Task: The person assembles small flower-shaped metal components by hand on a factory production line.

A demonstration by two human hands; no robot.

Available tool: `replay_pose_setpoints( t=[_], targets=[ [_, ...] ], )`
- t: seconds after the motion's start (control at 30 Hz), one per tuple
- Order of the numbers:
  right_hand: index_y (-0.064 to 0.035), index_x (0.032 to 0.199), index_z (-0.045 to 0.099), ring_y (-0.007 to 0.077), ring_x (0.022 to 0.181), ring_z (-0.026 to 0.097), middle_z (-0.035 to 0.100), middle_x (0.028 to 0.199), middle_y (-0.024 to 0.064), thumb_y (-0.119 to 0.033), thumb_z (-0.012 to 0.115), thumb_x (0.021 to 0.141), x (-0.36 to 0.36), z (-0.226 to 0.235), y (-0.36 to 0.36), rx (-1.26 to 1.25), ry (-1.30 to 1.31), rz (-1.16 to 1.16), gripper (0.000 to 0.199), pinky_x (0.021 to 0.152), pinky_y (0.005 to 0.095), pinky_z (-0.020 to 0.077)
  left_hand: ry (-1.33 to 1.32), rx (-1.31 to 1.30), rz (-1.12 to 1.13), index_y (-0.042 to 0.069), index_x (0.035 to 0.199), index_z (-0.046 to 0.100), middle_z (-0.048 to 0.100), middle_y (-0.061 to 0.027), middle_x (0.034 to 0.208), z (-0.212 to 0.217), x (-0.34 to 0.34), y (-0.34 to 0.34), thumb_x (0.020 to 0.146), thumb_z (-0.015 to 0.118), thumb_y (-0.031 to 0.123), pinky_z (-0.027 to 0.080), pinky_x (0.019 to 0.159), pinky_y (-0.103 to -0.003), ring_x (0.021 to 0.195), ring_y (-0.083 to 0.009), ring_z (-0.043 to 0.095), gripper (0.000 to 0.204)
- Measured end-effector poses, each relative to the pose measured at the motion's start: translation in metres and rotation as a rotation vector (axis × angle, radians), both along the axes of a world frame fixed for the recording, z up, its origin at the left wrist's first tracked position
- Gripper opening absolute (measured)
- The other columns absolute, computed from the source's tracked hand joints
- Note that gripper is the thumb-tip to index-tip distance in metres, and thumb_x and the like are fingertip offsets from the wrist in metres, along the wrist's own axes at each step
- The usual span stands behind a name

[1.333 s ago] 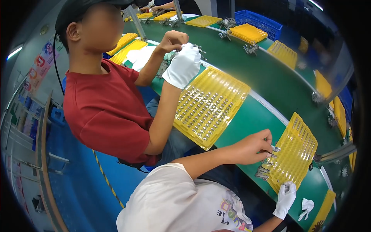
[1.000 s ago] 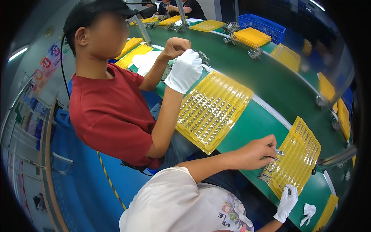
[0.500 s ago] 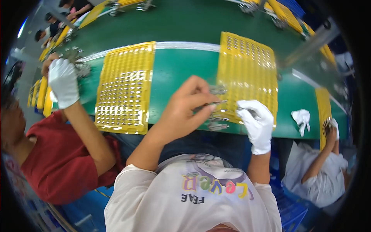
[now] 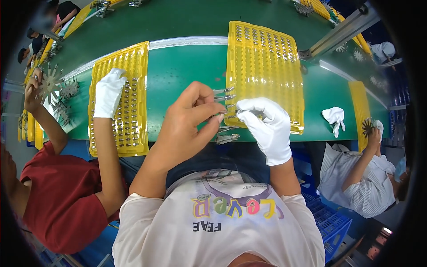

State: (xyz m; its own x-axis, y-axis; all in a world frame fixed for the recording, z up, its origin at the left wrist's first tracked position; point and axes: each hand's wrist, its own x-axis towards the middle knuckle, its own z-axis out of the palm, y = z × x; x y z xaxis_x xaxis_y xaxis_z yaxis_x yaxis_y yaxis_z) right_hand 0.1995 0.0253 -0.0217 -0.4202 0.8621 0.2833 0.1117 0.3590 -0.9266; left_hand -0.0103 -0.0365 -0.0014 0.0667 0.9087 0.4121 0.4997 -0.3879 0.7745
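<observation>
My bare left hand [image 4: 189, 122] is closed in a pinch on a star-shaped metal holder [image 4: 227, 138], its silvery arms sticking out past the fingers and its middle hidden by the hand. Close beside it, my white-gloved right hand [image 4: 267, 129] pinches a small metal part [image 4: 239, 111], partly covered by the fingertips, by the holder's arms. Under and beyond both hands lies a yellow plastic tray [image 4: 262, 71] with rows of pockets; small metal parts [image 4: 267, 39] stand in its far rows, while nearer pockets show bare yellow.
Another yellow tray [image 4: 144, 98] filled with metal parts lies left, under a co-worker's gloved hand [image 4: 109, 91]; that person's other hand holds a star-shaped holder [image 4: 50, 84]. A white glove [image 4: 333, 119] rests on the green table [image 4: 187, 66]. A metal post [image 4: 340, 31] rises far right.
The whole view has shifted. My right hand has come nearer my left fingertips. The left co-worker's gloved hand has moved from the holder to over the left tray.
</observation>
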Motion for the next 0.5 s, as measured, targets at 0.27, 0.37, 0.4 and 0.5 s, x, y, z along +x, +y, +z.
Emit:
replay_pose_setpoints(
  t=[0.27,0.37,0.4,0.5],
  targets=[
    [-0.0015,0.102,0.074,0.02,0.081,0.075,0.076,0.094,0.0116,-0.004,0.075,0.089,-0.0017,0.0068,0.0023,0.085,-0.085,-0.004,0.014,0.073,0.0306,0.0572,0.006,0.001,0.009,-0.004,0.1,0.074,0.052,-0.0094,0.098,0.0004,0.0005,0.0004,0.081,0.073,-0.007,0.049,0.067,-0.028,0.08,-0.0175,0.056,0.02],
    [-0.0017,0.101,0.074,0.0207,0.081,0.075,0.076,0.094,0.0118,-0.003,0.075,0.088,-0.002,0.0037,0.0042,0.121,-0.078,0.03,0.013,0.072,0.031,0.0573,0.021,0.008,0.009,-0.004,0.1,0.074,0.053,-0.0097,0.098,-0.0003,0.0006,-0.0001,0.081,0.073,-0.007,0.049,0.069,-0.029,0.081,-0.0183,0.057,0.019],
    [-0.0018,0.101,0.074,0.0208,0.08,0.075,0.076,0.093,0.0118,-0.003,0.076,0.088,-0.0014,0.0038,0.0038,0.124,-0.092,0.024,0.013,0.072,0.0312,0.0572,0.028,-0.004,0.006,-0.004,0.1,0.074,0.054,-0.0097,0.099,-0.0001,0.0007,-0.0002,0.081,0.072,-0.007,0.049,0.07,-0.029,0.081,-0.0186,0.057,0.019],
    [-0.0022,0.099,0.074,0.022,0.08,0.075,0.076,0.093,0.0116,-0.004,0.076,0.087,-0.0015,0.0069,0.0032,0.123,-0.115,0.019,0.012,0.072,0.0321,0.0571,0.049,-0.019,0.005,-0.003,0.1,0.074,0.055,-0.0099,0.099,0.001,0.0021,-0.0005,0.082,0.072,-0.007,0.05,0.071,-0.03,0.082,-0.0197,0.058,0.019]
  ],
)
